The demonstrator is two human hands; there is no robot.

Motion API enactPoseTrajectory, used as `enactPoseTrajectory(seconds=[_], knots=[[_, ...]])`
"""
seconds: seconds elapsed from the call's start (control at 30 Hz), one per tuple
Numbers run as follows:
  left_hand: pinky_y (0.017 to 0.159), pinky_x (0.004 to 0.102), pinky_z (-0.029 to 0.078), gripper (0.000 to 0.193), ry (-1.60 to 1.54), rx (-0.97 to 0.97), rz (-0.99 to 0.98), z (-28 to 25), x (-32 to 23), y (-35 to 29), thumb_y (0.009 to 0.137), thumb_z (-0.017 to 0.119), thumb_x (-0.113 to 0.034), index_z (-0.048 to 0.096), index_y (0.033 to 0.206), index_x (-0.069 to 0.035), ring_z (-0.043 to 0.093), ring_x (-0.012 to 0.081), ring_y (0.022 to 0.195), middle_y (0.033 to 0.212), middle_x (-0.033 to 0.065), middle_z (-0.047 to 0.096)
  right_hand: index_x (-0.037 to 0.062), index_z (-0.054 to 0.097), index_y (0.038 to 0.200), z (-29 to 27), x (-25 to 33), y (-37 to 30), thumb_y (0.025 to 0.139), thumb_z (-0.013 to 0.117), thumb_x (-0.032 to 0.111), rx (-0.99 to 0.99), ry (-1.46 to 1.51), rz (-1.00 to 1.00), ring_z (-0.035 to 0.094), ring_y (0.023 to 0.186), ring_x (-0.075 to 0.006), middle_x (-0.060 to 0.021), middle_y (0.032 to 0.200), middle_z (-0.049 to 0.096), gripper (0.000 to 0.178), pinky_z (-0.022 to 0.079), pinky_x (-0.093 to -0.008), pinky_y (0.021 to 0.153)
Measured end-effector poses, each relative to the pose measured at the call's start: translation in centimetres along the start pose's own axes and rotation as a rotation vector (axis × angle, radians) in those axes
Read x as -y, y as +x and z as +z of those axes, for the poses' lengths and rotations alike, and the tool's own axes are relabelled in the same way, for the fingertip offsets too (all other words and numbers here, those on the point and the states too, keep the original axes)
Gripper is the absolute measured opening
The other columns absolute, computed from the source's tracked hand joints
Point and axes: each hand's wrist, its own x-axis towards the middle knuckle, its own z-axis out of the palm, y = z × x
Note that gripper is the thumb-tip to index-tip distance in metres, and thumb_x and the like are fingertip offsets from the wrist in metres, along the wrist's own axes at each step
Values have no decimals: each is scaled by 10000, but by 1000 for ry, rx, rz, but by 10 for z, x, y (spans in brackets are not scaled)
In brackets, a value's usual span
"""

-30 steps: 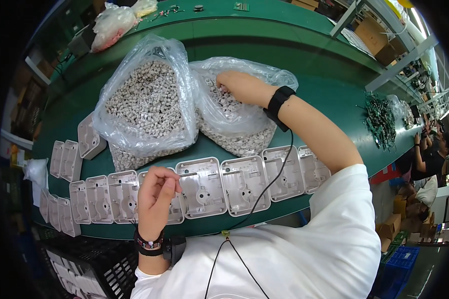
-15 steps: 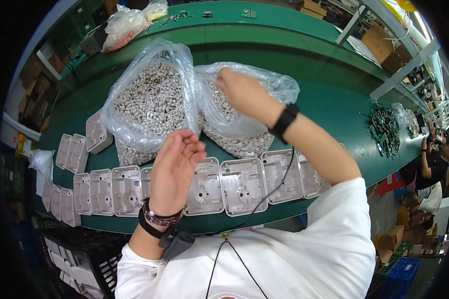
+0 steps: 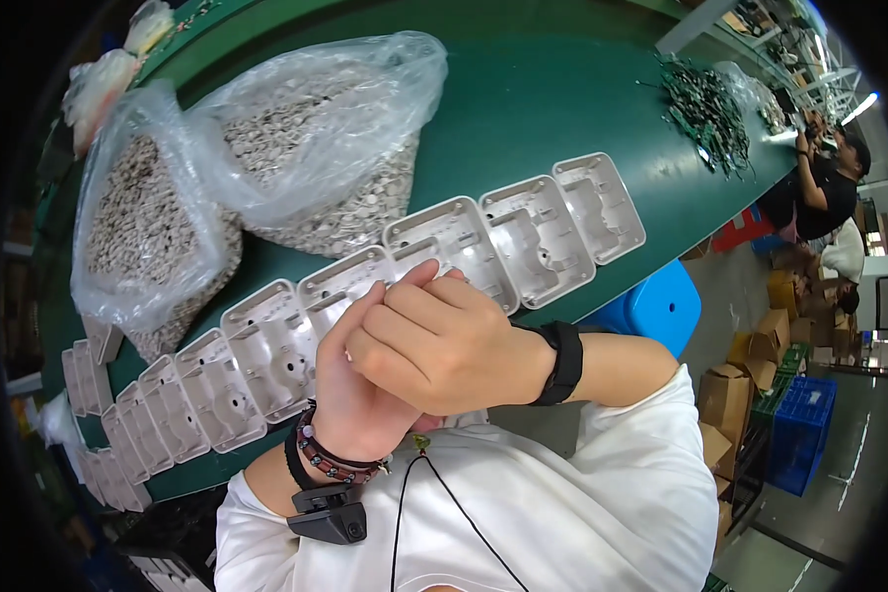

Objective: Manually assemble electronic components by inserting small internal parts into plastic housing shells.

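Observation:
My right hand (image 3: pixel 434 340) lies across my left hand (image 3: pixel 337 390) in front of my chest, over the row of boxes. The right fingers are curled; a small pale bit shows at their tips, too little to name. Behind it, my left hand is cupped with its fingers bent and partly covered; whatever it holds is hidden. Beneath and beyond the hands runs a slanting row of light grey plastic box housings (image 3: pixel 541 242), open side up. Two clear plastic bags, a left one (image 3: pixel 143 222) and a right one (image 3: pixel 316 138), hold many small pale grey parts.
Narrower grey housings (image 3: pixel 89 380) stand at the left end. Dark green tangled pieces (image 3: pixel 705 113) lie at the table's far right. A blue stool (image 3: pixel 666 306) is by the table edge, with cardboard boxes (image 3: pixel 730 400) and a blue crate (image 3: pixel 801 434) beyond. Another person (image 3: pixel 829 187) works at far right.
My right hand has come back from the right bag and now lies over my left hand. The view has turned to the right, so the bags and housings appear further left.

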Motion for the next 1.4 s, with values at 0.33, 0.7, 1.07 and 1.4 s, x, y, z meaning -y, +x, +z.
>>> enactPoseTrajectory(seconds=[0.33,0.7,1.07,1.4], knots=[[595,219,451,239,2,-73,-112,-6,22,27,910,430,-296,532,842,-90,565,103,705,736,-10,556,62,550,884,-24,-23,-31,650,602,46,-213,293,160,547,681,-192,-35,749,553,240,447,-322,657],[473,190,330,242,1060,167,12,10,-6,30,939,410,-277,438,940,-37,320,41,505,616,-42,347,6,573,941,-58,-56,-58,688,635,-84,-9,819,745,580,728,-208,-97,822,577,276,461,-276,579],[622,189,360,194,1420,276,314,-6,-16,29,899,506,-171,450,1033,-43,417,32,725,761,-34,439,5,577,892,-42,-54,-39,660,654,-88,24,602,320,550,700,-191,-85,810,552,262,442,-271,564],[581,213,335,191,418,138,394,-13,-30,1,929,397,-214,452,1006,-49,398,90,660,781,10,416,15,561,930,-42,-52,105,664,628,-86,-427,677,234,562,719,-258,-95,855,553,292,456,-310,618]])
